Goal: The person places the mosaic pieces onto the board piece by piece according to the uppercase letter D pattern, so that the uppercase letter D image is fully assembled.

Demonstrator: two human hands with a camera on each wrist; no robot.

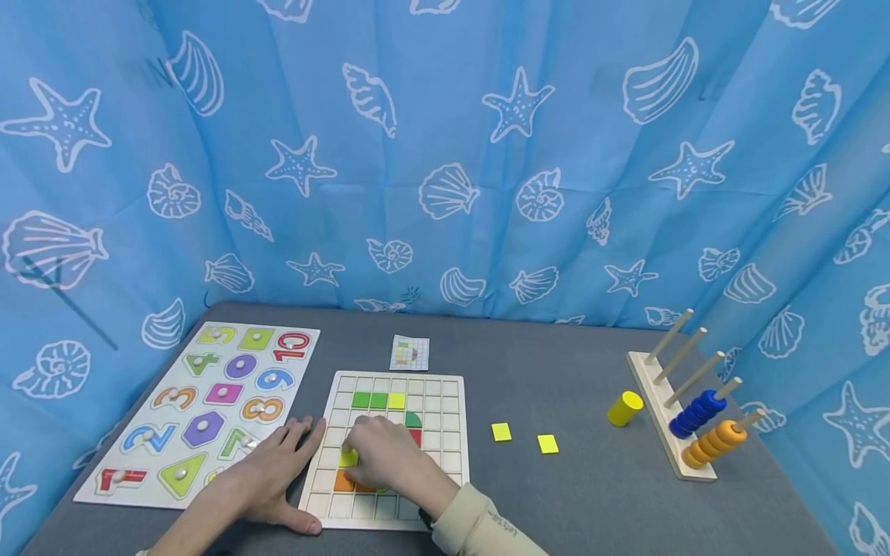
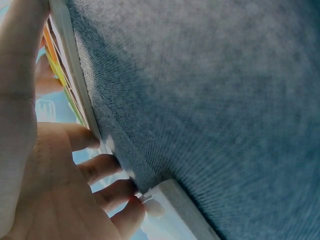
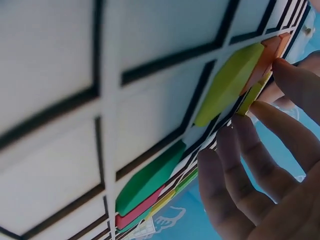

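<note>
A wooden grid board (image 1: 452, 463) lies on the table with colored tiles in some of its cells. My right hand (image 1: 389, 455) is over its lower left part, pinching a yellow square tile (image 1: 348, 458) between thumb and fingertips, close above an orange tile (image 1: 344, 481). The right wrist view shows this yellow tile (image 3: 248, 100) at the fingertips, beside a yellow-green tile (image 3: 230, 82). My left hand (image 1: 267, 479) rests along the board's left edge, fingers extended and thumb by the lower left corner. Green tiles (image 1: 369, 400) and another yellow tile (image 1: 396, 400) sit in an upper row.
A number-and-shape puzzle board (image 1: 229, 367) lies on the left. Behind the grid board is a pattern card (image 1: 410, 353). Two loose yellow tiles (image 1: 501, 432) lie to its right, then a yellow cylinder (image 1: 624, 408) and a peg stand (image 1: 667, 417) with blue and orange rings.
</note>
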